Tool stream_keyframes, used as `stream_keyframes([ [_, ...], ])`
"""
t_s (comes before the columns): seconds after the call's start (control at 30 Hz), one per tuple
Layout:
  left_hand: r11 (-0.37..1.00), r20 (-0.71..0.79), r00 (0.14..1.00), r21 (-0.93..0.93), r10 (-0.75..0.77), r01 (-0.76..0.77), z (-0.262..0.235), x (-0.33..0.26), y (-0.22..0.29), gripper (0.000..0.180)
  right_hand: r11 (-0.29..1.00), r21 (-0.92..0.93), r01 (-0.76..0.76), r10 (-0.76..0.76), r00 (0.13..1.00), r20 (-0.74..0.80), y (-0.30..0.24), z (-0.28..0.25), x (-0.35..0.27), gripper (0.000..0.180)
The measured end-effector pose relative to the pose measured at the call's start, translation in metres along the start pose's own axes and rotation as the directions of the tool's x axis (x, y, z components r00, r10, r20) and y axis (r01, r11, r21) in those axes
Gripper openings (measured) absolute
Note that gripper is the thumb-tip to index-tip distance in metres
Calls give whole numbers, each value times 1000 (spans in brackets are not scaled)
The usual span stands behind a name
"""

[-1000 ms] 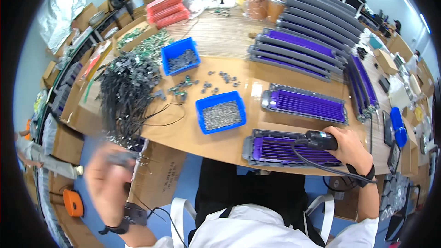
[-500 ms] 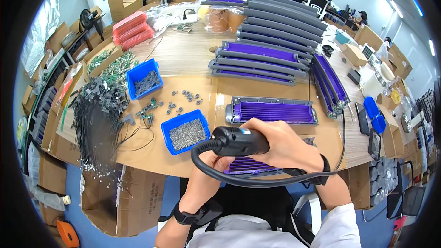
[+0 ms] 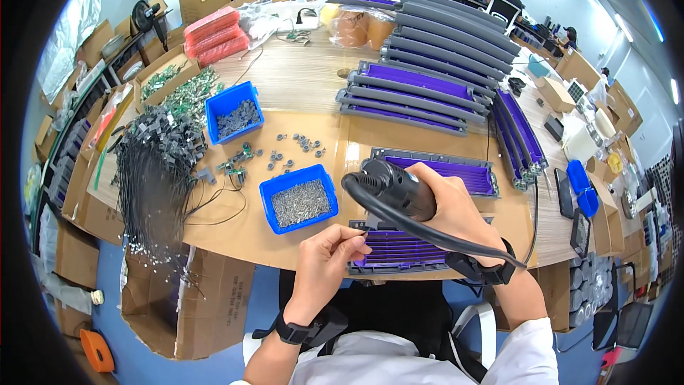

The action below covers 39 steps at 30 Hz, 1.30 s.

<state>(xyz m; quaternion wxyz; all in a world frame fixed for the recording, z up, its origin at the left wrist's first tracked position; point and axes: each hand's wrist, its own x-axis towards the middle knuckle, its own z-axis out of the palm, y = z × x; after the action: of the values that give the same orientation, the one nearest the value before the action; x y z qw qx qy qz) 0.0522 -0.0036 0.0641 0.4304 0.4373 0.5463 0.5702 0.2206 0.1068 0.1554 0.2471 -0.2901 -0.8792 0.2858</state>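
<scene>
Black tool fills the curled right hand, right of the blue tub; the left hand pinches near the tub, on what I cannot tell; the near purple panel lies right of the tub.

Black fan at back left; orange tub on blue floor

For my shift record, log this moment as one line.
Right hand: holds black corded tool | left hand: at left end of near purple panel | blue bin: small metal parts inside
</scene>
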Motion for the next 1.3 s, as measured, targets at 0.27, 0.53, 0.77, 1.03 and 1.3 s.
stream_keyframes([
  [0.27, 926, 81, 981, -324, -177, 194, -6, 5, -5, 16, 997, -50, 66, -65, 998, 12, 12, 14, 7, 44],
  [0.53, 981, 33, 988, -124, -148, 151, -4, -2, -12, 16, 978, -167, 125, -101, 984, 146, 25, 23, 17, 41],
  [0.77, 896, 94, 996, 442, -1, -41, -11, -4, -6, 15, 951, -236, 202, -142, 958, 250, 36, 31, 21, 42],
  [1.03, 795, 175, 951, 523, 253, -308, -14, -6, -20, 18, 944, -222, 244, -145, 912, 383, 40, 42, 27, 43],
  [1.3, 778, 107, 927, 514, 359, -361, -14, -3, -42, 30, 965, -195, 176, -80, 904, 421, 43, 39, 29, 43],
])
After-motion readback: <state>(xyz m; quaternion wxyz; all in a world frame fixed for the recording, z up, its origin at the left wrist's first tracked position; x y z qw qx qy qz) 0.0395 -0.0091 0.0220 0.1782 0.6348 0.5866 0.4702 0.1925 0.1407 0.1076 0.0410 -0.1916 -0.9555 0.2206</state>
